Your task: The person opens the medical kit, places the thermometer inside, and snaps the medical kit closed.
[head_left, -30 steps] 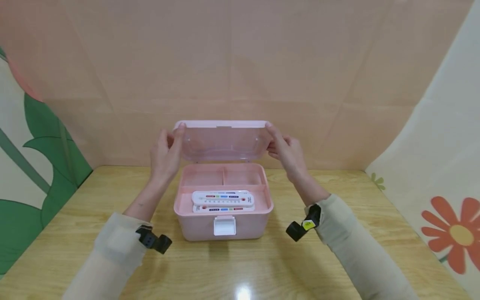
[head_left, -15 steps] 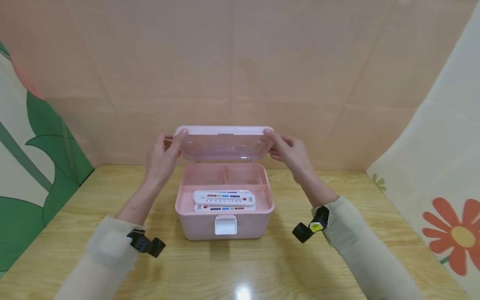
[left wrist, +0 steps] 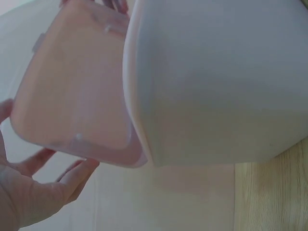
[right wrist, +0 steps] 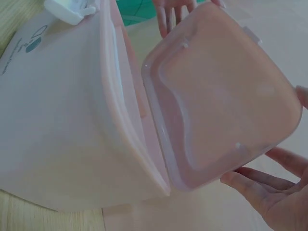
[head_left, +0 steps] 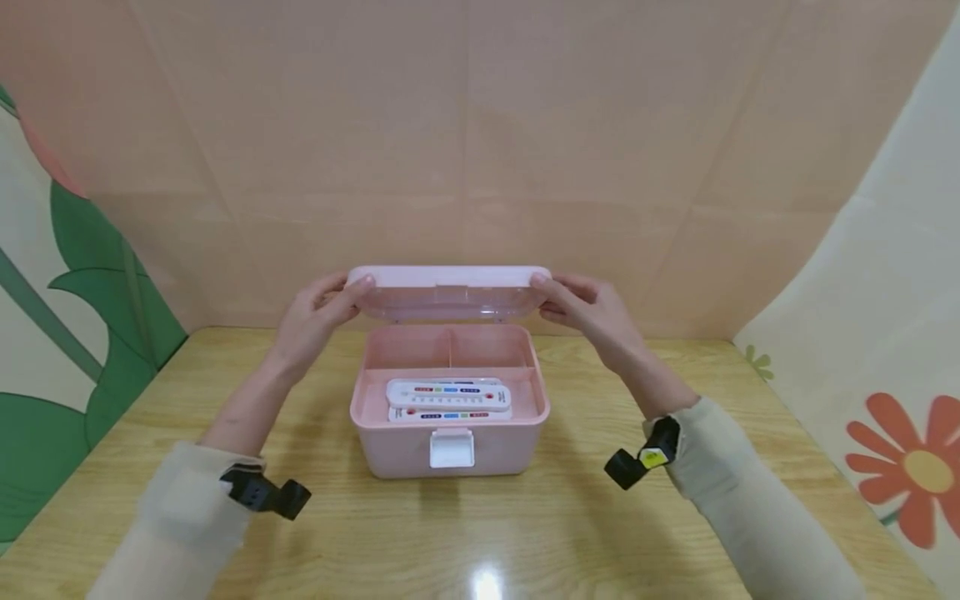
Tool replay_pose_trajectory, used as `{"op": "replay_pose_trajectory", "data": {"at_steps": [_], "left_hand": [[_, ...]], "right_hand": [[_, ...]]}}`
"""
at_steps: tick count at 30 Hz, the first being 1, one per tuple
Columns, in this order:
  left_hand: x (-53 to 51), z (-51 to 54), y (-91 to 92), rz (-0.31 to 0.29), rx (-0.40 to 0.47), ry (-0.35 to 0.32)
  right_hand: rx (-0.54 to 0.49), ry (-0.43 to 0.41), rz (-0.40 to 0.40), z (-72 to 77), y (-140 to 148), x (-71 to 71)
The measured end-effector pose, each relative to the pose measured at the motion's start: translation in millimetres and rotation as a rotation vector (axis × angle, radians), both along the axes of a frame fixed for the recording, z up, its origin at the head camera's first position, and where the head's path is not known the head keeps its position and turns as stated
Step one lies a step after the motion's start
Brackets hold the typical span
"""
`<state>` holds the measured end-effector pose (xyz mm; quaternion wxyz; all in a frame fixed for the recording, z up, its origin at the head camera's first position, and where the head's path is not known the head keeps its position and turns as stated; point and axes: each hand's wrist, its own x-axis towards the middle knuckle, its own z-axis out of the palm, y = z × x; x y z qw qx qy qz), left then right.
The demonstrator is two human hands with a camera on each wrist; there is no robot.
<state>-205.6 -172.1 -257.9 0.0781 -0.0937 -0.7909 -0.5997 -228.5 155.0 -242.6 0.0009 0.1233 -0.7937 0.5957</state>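
Observation:
A pink plastic box (head_left: 450,452) stands in the middle of the table, its translucent hinged lid (head_left: 450,277) raised at the back. My left hand (head_left: 311,321) holds the lid's left corner, thumb on the front rim and fingers behind. At the right corner my right hand (head_left: 596,321) grips it the same way. Two white thermometer cards (head_left: 448,396) with coloured bands lie overlapping in the front compartment. A white latch (head_left: 452,450) hangs on the box front. In the right wrist view the lid (right wrist: 226,96) tilts away from the box wall, with fingers at its edge.
The wooden table (head_left: 465,525) meets a plain peach-coloured backdrop (head_left: 465,142) behind the box. Two divided compartments (head_left: 412,348) lie at the back of the box. Flower-patterned sheets (head_left: 885,317) flank both sides.
Both hands have lowered the lid's front edge and tipped it forward over the box. The forearms have spread slightly outward. The box and thermometer cards stay in place.

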Motion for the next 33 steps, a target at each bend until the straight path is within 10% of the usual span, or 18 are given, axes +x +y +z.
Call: {"op": "replay_pose_trajectory", "data": {"at_steps": [10,33], "left_hand": [[9.7,5.6,-12.1,-0.029,-0.145,-0.047],[20.4,-1.7,-20.3,-0.127,-0.188,-0.077]], "right_hand": [[0.005,0.013,0.025,-5.1,4.4,2.7],[0.215,0.092,0.075,-13.3,16.1,8.7]]}}
